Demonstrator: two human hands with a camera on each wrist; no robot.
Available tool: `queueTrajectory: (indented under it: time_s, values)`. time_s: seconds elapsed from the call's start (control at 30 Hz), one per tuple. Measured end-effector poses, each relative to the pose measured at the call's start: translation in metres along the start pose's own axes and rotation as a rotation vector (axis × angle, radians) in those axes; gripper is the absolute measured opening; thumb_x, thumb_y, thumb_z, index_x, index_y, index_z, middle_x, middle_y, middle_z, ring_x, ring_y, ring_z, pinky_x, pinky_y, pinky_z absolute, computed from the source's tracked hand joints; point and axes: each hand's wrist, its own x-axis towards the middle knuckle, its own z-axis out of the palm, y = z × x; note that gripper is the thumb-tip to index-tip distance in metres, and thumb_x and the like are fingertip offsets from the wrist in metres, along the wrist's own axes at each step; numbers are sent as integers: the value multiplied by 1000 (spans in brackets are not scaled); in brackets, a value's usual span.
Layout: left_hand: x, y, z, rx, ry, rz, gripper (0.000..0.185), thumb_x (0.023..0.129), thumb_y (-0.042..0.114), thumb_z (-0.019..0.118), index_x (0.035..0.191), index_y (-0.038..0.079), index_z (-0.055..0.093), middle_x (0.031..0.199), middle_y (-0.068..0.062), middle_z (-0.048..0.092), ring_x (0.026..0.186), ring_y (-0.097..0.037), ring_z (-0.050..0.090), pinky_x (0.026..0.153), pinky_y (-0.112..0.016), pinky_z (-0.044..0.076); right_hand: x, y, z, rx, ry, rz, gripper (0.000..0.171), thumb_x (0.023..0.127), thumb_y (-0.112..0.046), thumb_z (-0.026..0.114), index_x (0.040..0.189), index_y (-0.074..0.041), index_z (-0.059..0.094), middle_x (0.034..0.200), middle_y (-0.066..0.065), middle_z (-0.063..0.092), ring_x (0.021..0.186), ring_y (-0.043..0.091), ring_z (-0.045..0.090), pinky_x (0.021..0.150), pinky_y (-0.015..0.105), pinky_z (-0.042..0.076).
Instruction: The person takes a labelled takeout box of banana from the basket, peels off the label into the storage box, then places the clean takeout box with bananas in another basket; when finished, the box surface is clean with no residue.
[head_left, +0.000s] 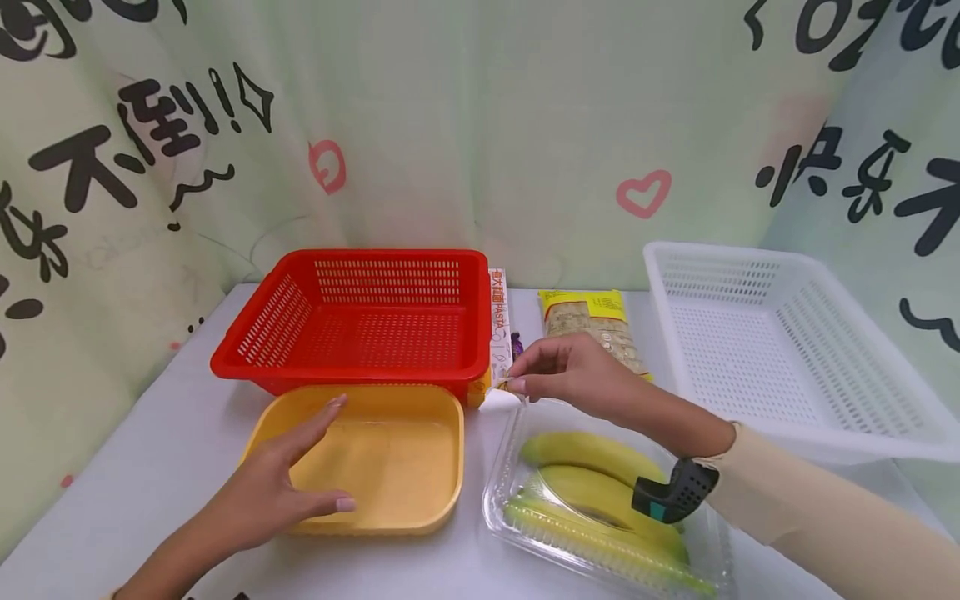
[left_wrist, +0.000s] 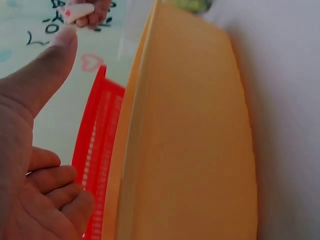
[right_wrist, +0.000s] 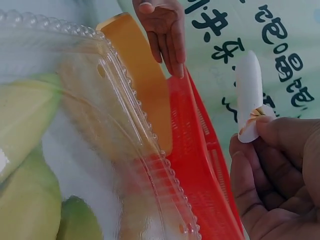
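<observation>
A person's right hand (head_left: 573, 375) pinches a small white rounded cylinder with printed markings (right_wrist: 249, 82) above a white table (head_left: 127, 500).
The right grip is narrow, thumb and fingers closed on the cylinder's lower end near the front right corner of a red perforated plastic basket (head_left: 375, 342); the left hand (head_left: 288, 475) holds nothing, its grip wide, thumb spread from the fingers over the left part of a shallow yellow rectangular tray (head_left: 397, 467). Beneath the right forearm sits a clear plastic container (head_left: 491, 512) of yellow bananas (head_left: 592, 492); behind lies a yellow-topped clear packet (head_left: 592, 321), with a white perforated basket (head_left: 757, 367) at right.
</observation>
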Motion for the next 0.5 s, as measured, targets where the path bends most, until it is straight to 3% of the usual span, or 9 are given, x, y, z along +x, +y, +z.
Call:
queueTrajectory:
  time_s: [0.27,0.5]
  values:
    - [-7,-23,-21,120,-14,-100,110,67,46,86,155,16,27,150,-18,38,130,-44,39,90,-61,47,12,-4,11,22,-57,11,12,88,-11,73,98,-4,74,87,7,72,82,29,67,81,44,56]
    - [-10,-39,-29,186,41,-123,116,66,45,88,155,8,24,153,-21,31,135,-47,33,88,-58,48,24,-3,23,46,-88,-10,13,88,-9,73,99,-3,74,87,7,72,80,35,67,75,39,58]
